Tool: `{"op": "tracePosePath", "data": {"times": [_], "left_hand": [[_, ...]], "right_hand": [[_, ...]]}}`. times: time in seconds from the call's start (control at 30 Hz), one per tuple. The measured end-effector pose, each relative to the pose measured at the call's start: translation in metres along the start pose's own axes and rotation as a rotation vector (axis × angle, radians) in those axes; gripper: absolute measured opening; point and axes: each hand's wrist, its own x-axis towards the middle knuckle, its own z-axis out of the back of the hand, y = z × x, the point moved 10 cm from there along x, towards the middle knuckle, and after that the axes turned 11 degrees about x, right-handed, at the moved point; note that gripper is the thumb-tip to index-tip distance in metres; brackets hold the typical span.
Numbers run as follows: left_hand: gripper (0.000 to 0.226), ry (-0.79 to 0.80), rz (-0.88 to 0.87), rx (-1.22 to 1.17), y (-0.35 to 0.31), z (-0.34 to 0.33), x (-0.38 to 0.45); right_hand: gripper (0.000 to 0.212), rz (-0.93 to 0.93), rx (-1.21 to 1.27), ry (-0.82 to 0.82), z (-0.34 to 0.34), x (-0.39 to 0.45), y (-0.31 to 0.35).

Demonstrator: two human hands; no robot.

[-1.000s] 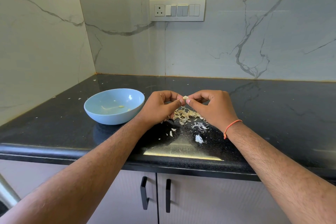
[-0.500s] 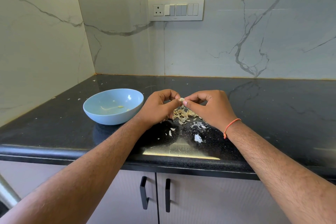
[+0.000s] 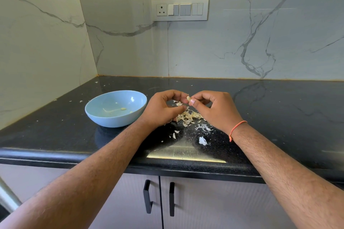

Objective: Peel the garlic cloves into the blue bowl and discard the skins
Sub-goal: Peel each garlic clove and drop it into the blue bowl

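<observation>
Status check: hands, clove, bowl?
Both hands, left and right, pinch one clove above the skins. Bowl left of them, nothing blocking.

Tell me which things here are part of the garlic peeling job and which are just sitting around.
Part of the job:
garlic clove, pinched between both hands
left hand
right hand
blue bowl, left of the hands
pile of skins on the countertop

Just there:
switch panel on the wall
cabinet handles below
orange wrist thread
</observation>
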Motion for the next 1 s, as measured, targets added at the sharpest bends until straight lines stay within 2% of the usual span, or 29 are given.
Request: {"op": "tracePosePath", "data": {"times": [0.1,0.23,0.37,0.53,0.77,1.0], "left_hand": [[0.010,-0.046,-0.001,-0.001,-0.003,0.004,-0.001],[0.015,-0.104,0.036,0.030,0.006,0.010,0.000],[0.022,-0.078,-0.089,0.094,-0.007,0.004,-0.001],[0.016,-0.135,-0.149,0.209,-0.018,0.009,-0.005],[0.013,-0.164,-0.182,0.270,-0.023,0.012,-0.008],[0.013,-0.118,-0.148,0.305,-0.023,0.008,-0.008]], "right_hand": [[0.010,-0.019,-0.019,0.014,-0.002,0.001,-0.005],[0.012,-0.031,-0.032,0.017,-0.001,0.000,-0.007],[0.008,-0.021,-0.069,0.034,-0.002,-0.001,-0.005],[0.008,-0.021,-0.066,0.005,0.001,-0.001,-0.004],[0.004,-0.074,0.097,-0.022,0.004,0.000,-0.006],[0.013,-0.198,0.278,0.018,-0.006,-0.001,-0.019]]}}
